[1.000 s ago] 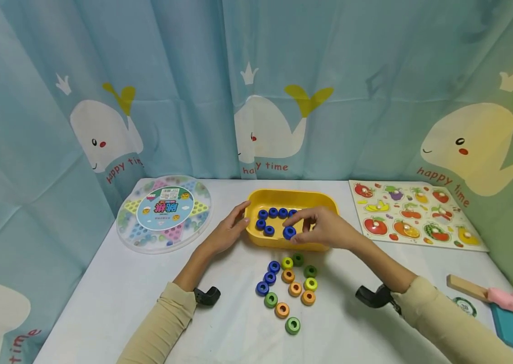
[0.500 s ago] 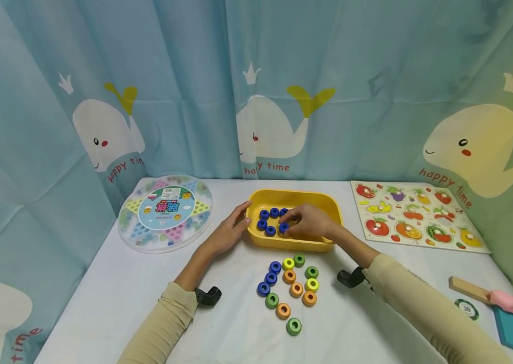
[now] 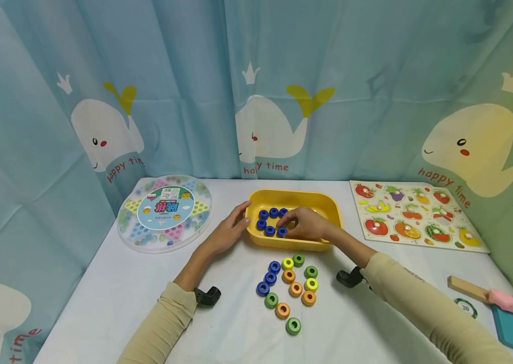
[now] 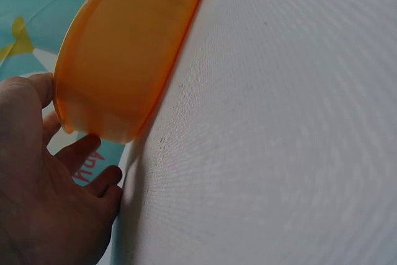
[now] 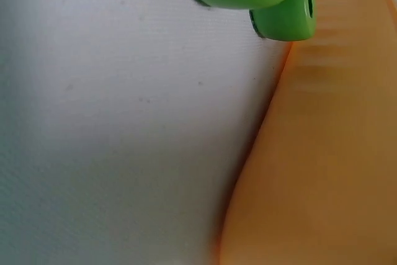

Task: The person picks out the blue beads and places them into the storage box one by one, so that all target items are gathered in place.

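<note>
A yellow tray (image 3: 292, 243) stands on the white table with several blue beads (image 3: 263, 214) lined up inside its left half. My right hand (image 3: 307, 223) reaches into it, thumb and forefinger pinching a blue bead (image 3: 281, 232) at the end of the front row. At the tray's left end my left hand (image 3: 230, 231) rests its fingertips against the wall, fingers loosely bent. The left wrist view shows that hand (image 4: 56, 172) beside the orange-looking tray (image 4: 130, 48). In the right wrist view the tray wall (image 5: 322, 153) hides the right hand's fingers.
Loose blue, green, orange and yellow beads (image 3: 295, 289) lie in front of the tray. A round Chinese checkers set (image 3: 165, 214) is at the back left, a fruit puzzle board (image 3: 415, 216) at the back right. A wooden stick (image 3: 467, 288) and a teal block (image 3: 508, 327) lie right.
My right hand has moved left and down into the tray, bringing the blue bead beside the others in the front row. My left hand has stayed at the tray's end.
</note>
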Demonstrator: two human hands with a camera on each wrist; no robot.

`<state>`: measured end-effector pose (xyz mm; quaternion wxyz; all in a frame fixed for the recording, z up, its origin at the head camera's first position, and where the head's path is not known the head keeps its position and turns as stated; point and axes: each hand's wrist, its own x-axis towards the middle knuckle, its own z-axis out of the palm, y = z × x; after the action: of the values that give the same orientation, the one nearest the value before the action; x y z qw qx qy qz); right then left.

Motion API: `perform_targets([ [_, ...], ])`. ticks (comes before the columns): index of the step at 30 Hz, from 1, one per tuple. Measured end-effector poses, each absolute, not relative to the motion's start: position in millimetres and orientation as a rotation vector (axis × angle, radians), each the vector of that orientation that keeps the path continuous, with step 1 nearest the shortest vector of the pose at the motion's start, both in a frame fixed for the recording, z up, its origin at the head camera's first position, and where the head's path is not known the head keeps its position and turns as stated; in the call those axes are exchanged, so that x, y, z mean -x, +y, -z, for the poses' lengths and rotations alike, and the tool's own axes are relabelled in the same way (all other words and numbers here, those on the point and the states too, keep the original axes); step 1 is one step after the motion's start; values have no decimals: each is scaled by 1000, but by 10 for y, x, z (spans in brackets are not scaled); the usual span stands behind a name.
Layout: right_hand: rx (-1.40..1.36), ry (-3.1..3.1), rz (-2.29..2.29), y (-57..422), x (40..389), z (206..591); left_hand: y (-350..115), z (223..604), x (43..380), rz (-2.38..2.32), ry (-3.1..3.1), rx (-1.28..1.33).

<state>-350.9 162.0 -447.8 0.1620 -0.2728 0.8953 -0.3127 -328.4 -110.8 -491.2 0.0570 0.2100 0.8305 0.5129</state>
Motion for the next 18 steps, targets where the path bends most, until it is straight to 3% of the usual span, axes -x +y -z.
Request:
perform_targets([
  [7, 718, 2615, 1036, 1670, 3356, 4237, -1107, 4903, 3271, -1561, 2511, -636],
  [13, 872, 2655, 1182, 1691, 2903, 3969, -1096, 4863, 3254, -1567, 2512, -638],
  [18, 937, 2633, 1150, 1616, 2525, 4022, -1096, 4836, 3243, -1562, 2518, -652],
])
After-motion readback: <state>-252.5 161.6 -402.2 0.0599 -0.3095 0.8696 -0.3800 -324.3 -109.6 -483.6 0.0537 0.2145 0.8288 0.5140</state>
